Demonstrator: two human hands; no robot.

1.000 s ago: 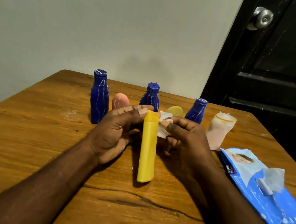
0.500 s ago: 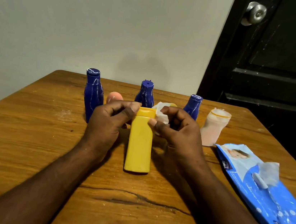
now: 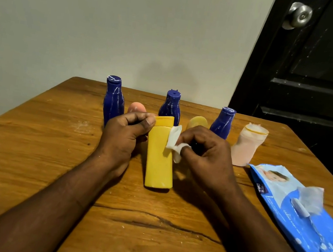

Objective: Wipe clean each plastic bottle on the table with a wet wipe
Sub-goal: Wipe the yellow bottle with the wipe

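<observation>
A tall yellow bottle (image 3: 159,158) stands upright in the middle of the wooden table (image 3: 31,150). My left hand (image 3: 125,134) grips its cap from the left. My right hand (image 3: 204,150) pinches a white wet wipe (image 3: 173,142) and presses it against the bottle's upper right side. Behind stand three dark blue bottles, streaked white: one on the left (image 3: 113,101), one in the middle (image 3: 171,105), one on the right (image 3: 223,121). A pink bottle (image 3: 136,107) and a small yellow one (image 3: 197,122) peek out behind my hands. A crumpled pale pink bottle (image 3: 246,147) stands to the right.
A blue wet-wipe pack (image 3: 301,217) lies at the table's right edge with a wipe sticking out of its opening. White dusty smears mark the table at the left (image 3: 83,125). A dark door with a metal knob (image 3: 298,15) stands behind on the right.
The yellow bottle has turned its broad face toward me. My right hand has slid the wipe down from the cap onto the bottle's upper right side. The left hand stays on the cap.
</observation>
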